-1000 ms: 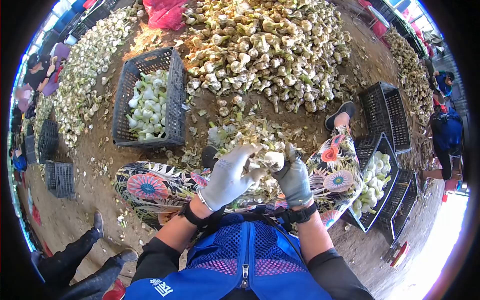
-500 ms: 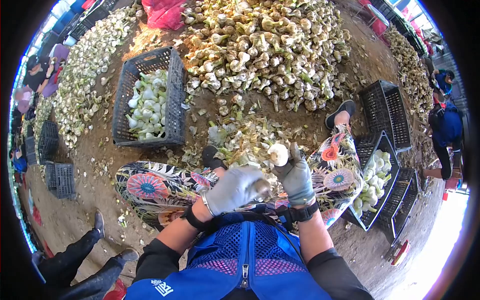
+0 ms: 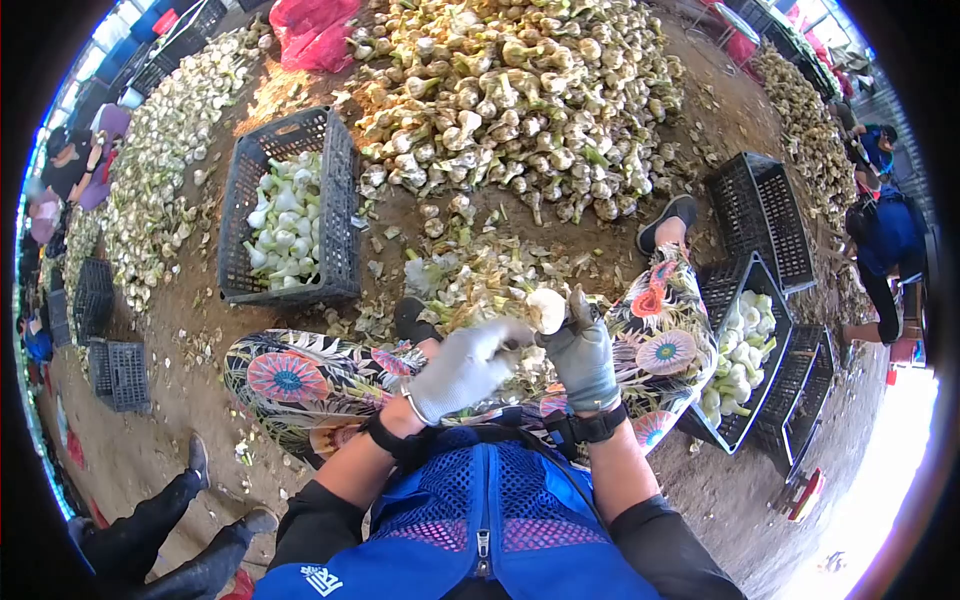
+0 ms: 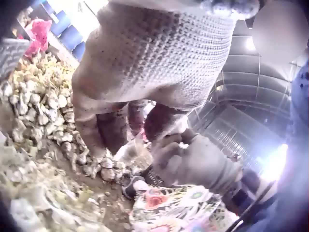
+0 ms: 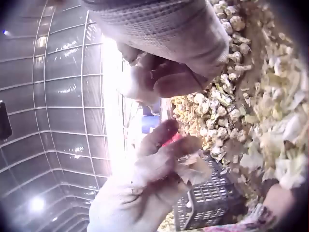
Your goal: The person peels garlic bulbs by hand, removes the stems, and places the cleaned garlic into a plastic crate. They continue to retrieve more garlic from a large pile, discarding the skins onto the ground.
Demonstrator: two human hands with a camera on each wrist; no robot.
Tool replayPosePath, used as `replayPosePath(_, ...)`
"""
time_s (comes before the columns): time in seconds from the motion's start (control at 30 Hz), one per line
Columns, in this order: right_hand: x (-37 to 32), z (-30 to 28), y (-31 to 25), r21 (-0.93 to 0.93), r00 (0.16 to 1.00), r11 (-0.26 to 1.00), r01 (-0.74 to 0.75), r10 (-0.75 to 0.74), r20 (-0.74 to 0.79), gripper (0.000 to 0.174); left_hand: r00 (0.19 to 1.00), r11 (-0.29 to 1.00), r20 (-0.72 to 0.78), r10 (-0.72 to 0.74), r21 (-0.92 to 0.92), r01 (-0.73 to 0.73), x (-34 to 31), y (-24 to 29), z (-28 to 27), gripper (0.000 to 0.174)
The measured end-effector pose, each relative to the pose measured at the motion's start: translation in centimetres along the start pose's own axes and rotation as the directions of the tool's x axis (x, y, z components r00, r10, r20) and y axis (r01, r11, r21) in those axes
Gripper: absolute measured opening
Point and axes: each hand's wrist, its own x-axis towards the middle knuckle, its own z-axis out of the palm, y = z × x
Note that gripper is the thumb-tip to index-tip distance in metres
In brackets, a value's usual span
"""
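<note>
A white garlic bulb (image 3: 546,311) is held up in my gloved right hand (image 3: 588,365), between curled fingers and thumb. My gloved left hand (image 3: 462,370) is just left of the bulb, its fingertips bent toward it. In the right wrist view, a pale papery flake of garlic skin (image 5: 195,169) sticks out between the left thumb and fingers. Below both hands, loose garlic skins (image 3: 490,280) cover the ground between the legs.
Ahead rises a big heap of garlic (image 3: 510,100). A black crate (image 3: 340,220) of cleaned bulbs stands at front left; another crate (image 3: 765,385) of bulbs is beside the right knee, near more black crates (image 3: 765,220). Someone's legs (image 3: 160,530) show at lower left.
The left hand was at the bulb, drew back toward the body in a blur, and now has come up close to the bulb again. The right hand keeps its hold on the bulb.
</note>
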Motion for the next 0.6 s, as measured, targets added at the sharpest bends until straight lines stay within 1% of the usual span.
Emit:
replayPosePath(0.03, 0.0, 0.0, -0.4, 0.354, 0.99, 0.925, -0.139, 0.134, 0.038, 0.032, 0.996, 0.991, -0.093, -0.012, 0.134, 0.024, 0.0, -1.1, -0.3, 0.034)
replayPosePath(0.07, 0.3, -0.1, -0.1, 0.262, 0.996, 0.96, -0.094, 0.092, 0.022, 0.032, 0.988, 0.964, -0.147, 0.053, 0.267, -0.012, 0.1, -1.4, -0.7, 0.047)
replayPosePath(0.1, -0.3, -0.4, 0.0, -0.039, 1.0, 0.999, -0.018, 0.019, 0.018, 0.028, 0.977, 0.958, -0.182, 0.111, 0.279, -0.057, 0.2, -1.5, -0.7, 0.05)
replayPosePath(0.13, -0.6, -0.5, 0.5, -0.067, 0.999, 0.998, 0.01, -0.008, 0.034, 0.025, 0.989, 0.993, -0.15, 0.012, 0.121, 0.007, 0.2, -1.5, -0.2, 0.049)
replayPosePath(0.17, -0.9, -0.1, 0.8, -0.095, 0.998, 0.995, 0.036, -0.031, 0.051, 0.023, 0.991, 0.996, -0.102, -0.086, -0.036, 0.083, 0.3, -0.6, 0.1, 0.049)
replayPosePath(0.2, -1.3, 0.8, -0.3, -0.194, 0.998, 0.981, 0.013, -0.002, 0.056, 0.021, 0.992, 0.996, -0.094, -0.082, -0.035, 0.079, 0.8, -0.4, 0.4, 0.049)
replayPosePath(0.23, -1.7, 1.5, -1.0, -0.169, 0.999, 0.985, 0.011, -0.005, 0.034, 0.021, 0.991, 0.993, -0.102, -0.086, -0.086, 0.077, 1.3, -0.3, 0.5, 0.05)
replayPosePath(0.27, -2.0, 2.0, -1.7, -0.193, 0.999, 0.98, 0.048, -0.044, 0.025, 0.021, 0.989, 0.987, -0.112, -0.095, -0.137, 0.079, 1.4, -0.2, 0.5, 0.051)
replayPosePath(0.3, -2.1, 2.2, -2.2, -0.217, 0.997, 0.973, 0.083, -0.081, 0.015, 0.021, 0.99, 0.988, -0.109, -0.094, -0.133, 0.079, 1.4, -0.2, 0.6, 0.051)
replayPosePath(0.37, -1.3, 0.5, -1.7, -0.128, 0.973, 0.968, 0.213, -0.223, -0.065, 0.02, 0.967, 0.972, -0.152, -0.205, -0.146, 0.183, 1.7, -0.2, 0.8, 0.048)
replayPosePath(0.4, -1.0, -0.6, -3.2, 0.065, 0.971, 0.977, 0.205, -0.195, -0.141, 0.018, 0.945, 0.947, -0.158, -0.286, -0.195, 0.254, 1.5, 1.1, 0.5, 0.045)
replayPosePath(0.43, -0.2, -2.7, -3.7, 0.057, 0.956, 0.977, 0.207, -0.19, -0.223, 0.016, 0.947, 0.961, -0.237, -0.217, -0.221, 0.165, 1.5, -0.8, 0.7, 0.046)
replayPosePath(0.47, 1.0, -5.3, -3.3, -0.379, 0.907, 0.893, 0.241, -0.346, -0.239, 0.02, 0.947, 0.99, -0.296, -0.122, -0.106, 0.094, 1.5, -2.7, 0.6, 0.046)
replayPosePath(0.5, 1.6, -5.6, -3.8, -0.743, 0.855, 0.637, 0.206, -0.487, -0.181, 0.027, 0.938, 1.0, -0.346, -0.022, 0.011, 0.028, 1.6, -3.1, 0.4, 0.046)
replayPosePath(0.53, 1.6, -5.8, -3.9, -0.746, 0.855, 0.635, 0.201, -0.486, -0.183, 0.027, 0.939, 1.0, -0.343, -0.024, 0.007, 0.028, 1.5, -3.5, 0.3, 0.046)
replayPosePath(0.57, 0.8, -3.5, -5.7, -0.898, 0.822, 0.349, 0.267, -0.569, 0.023, 0.04, 0.933, 0.994, -0.36, -0.015, 0.094, 0.052, 1.4, -2.7, 0.0, 0.046)
replayPosePath(0.6, 0.3, -1.8, -6.2, -0.95, 0.78, 0.026, 0.312, -0.577, 0.241, 0.053, 0.927, 0.981, -0.374, -0.006, 0.179, 0.078, 1.4, -2.3, -0.1, 0.046)
